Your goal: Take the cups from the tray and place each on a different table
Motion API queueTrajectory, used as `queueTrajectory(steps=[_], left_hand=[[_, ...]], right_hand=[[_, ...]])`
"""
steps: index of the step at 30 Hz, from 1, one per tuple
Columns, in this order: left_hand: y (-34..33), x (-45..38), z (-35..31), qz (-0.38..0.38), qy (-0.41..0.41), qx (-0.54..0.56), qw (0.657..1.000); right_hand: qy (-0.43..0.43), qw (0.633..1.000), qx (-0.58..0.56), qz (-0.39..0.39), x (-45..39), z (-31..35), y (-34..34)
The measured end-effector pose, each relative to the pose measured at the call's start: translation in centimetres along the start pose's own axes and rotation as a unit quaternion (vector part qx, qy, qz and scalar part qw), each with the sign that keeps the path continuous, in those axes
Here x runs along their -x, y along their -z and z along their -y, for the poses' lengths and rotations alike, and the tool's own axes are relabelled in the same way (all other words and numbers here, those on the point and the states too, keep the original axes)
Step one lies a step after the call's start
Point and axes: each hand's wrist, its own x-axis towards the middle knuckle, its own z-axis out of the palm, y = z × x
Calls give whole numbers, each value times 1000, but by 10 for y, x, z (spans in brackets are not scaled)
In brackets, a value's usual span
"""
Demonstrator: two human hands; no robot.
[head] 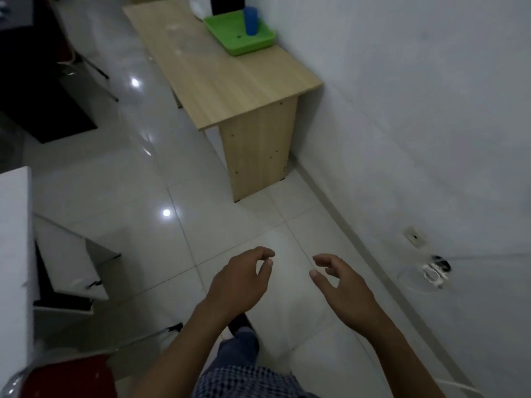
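Observation:
A blue cup point(251, 20) stands upright on a green tray point(230, 34) at the far end of a light wooden table point(218, 79) against the white wall. My left hand point(240, 282) and my right hand point(340, 285) hover over the tiled floor well short of the table, side by side. Both hands hold nothing and their fingers are loosely curled and apart.
A white desk edge point(14, 239) and a drawer unit point(69, 262) stand at the left, with a red chair seat point(69, 377) at the bottom left. A dark mat point(43, 104) lies at the upper left. Wall sockets point(434, 268) sit low on the right wall.

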Motion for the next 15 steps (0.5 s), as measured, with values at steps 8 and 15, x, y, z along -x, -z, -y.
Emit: queueTrajectory(steps=[8, 15], left_hand=[[132, -84, 55, -34, 37, 3, 999], [205, -143, 87, -87, 55, 12, 995]], right_hand=[[43, 998, 30, 43, -141, 115, -56], [62, 993, 26, 99, -228, 178, -104]])
